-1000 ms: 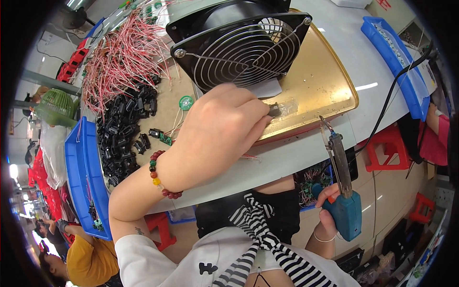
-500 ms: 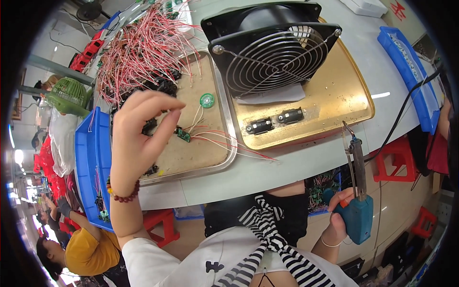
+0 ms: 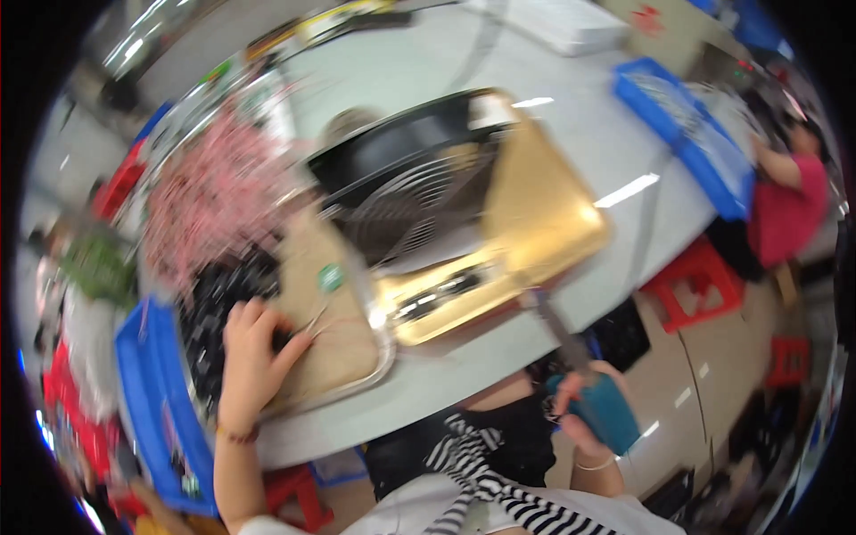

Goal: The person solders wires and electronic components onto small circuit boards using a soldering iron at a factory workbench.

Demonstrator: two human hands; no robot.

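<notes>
The picture is smeared by motion. My left hand (image 3: 248,366) is over a metal-rimmed tray (image 3: 385,343), its thumb and fingertips near thin wires. Blur hides whether anything is between those fingers. Beside them lies a small green disc (image 3: 330,277), and left of the hand sits a pile of black parts (image 3: 234,285) with red and white wires (image 3: 214,192) heaped beyond. My right hand (image 3: 581,437) is closed round the teal handle of a soldering gun (image 3: 608,412), its tip pointing up-left toward the golden tray (image 3: 553,196). Small black modules (image 3: 459,281) rest on that tray's near edge.
A black fan with a wire grille (image 3: 392,152) stands on the golden tray. A blue bin (image 3: 152,383) is at the left table edge, a blue tray (image 3: 678,125) at the far right. Beyond the right edge are a red stool (image 3: 695,285) and a person in pink (image 3: 794,209).
The view has shifted and blurred. My left hand has lowered from above the tray toward the wires and black parts. The soldering gun, still in my right hand, now tilts further left.
</notes>
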